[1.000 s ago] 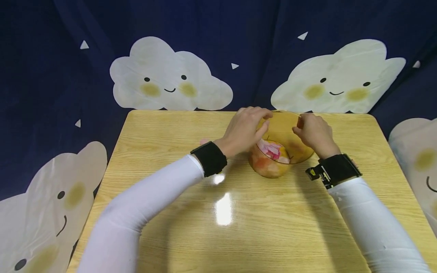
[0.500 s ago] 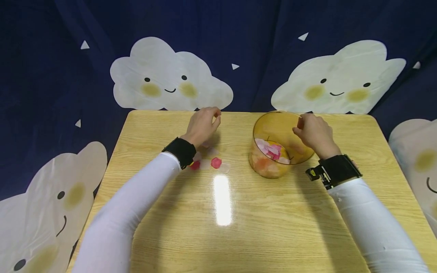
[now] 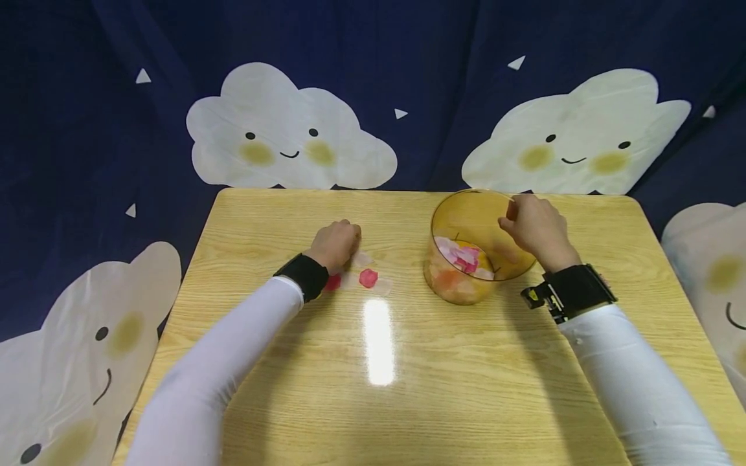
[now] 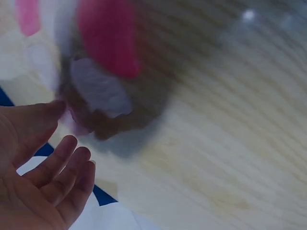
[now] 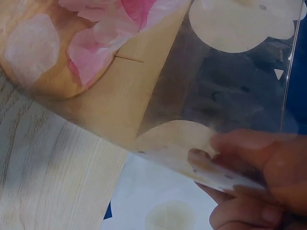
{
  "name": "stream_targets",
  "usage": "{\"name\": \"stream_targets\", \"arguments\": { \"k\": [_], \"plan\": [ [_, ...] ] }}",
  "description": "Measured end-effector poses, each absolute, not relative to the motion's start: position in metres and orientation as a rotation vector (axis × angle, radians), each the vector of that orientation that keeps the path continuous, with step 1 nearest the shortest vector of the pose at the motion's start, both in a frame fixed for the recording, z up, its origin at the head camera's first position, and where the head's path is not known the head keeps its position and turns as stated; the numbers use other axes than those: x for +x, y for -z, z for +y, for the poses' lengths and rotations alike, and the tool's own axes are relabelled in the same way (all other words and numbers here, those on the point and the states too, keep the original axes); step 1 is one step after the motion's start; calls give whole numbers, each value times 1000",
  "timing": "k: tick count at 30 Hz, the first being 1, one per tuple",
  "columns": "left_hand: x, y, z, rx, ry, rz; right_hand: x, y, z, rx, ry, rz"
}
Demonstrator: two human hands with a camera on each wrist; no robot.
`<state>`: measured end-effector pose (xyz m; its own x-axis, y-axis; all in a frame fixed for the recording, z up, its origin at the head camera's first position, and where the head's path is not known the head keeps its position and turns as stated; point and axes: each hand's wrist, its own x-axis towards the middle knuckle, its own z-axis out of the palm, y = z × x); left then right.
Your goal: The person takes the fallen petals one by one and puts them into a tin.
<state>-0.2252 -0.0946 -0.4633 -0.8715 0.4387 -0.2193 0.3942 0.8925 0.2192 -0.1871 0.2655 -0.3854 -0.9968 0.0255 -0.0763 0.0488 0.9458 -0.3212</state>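
On the left side of the tabletop, my left hand [image 3: 336, 246] is down among loose petals. In the left wrist view the left hand [image 4: 43, 167] has its thumb apart from loosely bent fingers; a dark pink petal [image 4: 110, 38] and a pale petal [image 4: 98, 88] lie close to the fingertips. My right hand [image 3: 539, 230] grips the rim of a clear amber cylindrical container [image 3: 451, 288]. In the right wrist view the right hand [image 5: 259, 172] has its thumb and fingers on either side of the wall. Pink and pale petals [image 3: 465, 257] lie inside the container.
Another dark pink petal [image 3: 368, 278] and a pale petal [image 3: 381, 287] lie between the left hand and the container. The wooden table [image 3: 443, 388] ends at the back against a dark blue cloth [image 3: 431, 77] printed with clouds.
My left hand has moved from the container's rim back leftward, then down to the petals on the table. The right hand stays at the rim; the container has not moved.
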Motion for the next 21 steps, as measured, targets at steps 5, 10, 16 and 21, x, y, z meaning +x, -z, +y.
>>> {"name": "stream_targets", "arguments": {
  "k": [5, 10, 16, 21],
  "plan": [
    [-223, 470, -96, 630, -252, 2828, -187, 386, 265, 62, 504, 3025],
    [-224, 473, -97, 631, -239, 2851, -187, 386, 265, 59, 505, 3023],
    [-223, 474, -99, 610, -193, 2869, -188, 385, 265, 58, 500, 3028],
    [-225, 474, -99, 602, -200, 2875, -187, 385, 265, 59, 502, 3023]
  ]
}}
